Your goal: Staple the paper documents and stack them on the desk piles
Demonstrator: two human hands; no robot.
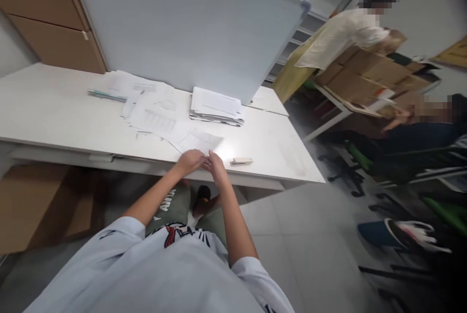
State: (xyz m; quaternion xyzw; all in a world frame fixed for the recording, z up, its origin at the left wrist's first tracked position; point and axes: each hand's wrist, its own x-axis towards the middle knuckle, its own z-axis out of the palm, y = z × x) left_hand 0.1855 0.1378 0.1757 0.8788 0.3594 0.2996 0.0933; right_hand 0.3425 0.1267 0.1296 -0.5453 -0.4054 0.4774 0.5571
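Note:
My left hand (190, 161) and my right hand (218, 167) meet at the near edge of the white table (54, 109), fingertips touching. The picture is too blurred to show whether they hold anything. A loose sheet of paper (199, 142) lies just beyond the fingers. A small stapler (241, 161) rests on the table right of my right hand. Farther back are spread papers (153, 109) and a thick stack of paper (216, 106).
A large whiteboard (182, 21) leans upright at the table's far edge. At the right a person in a pale top (343, 36) stands by stacked cardboard boxes (368, 77); another person (423, 133) sits lower. Chairs and clutter fill the floor at the right.

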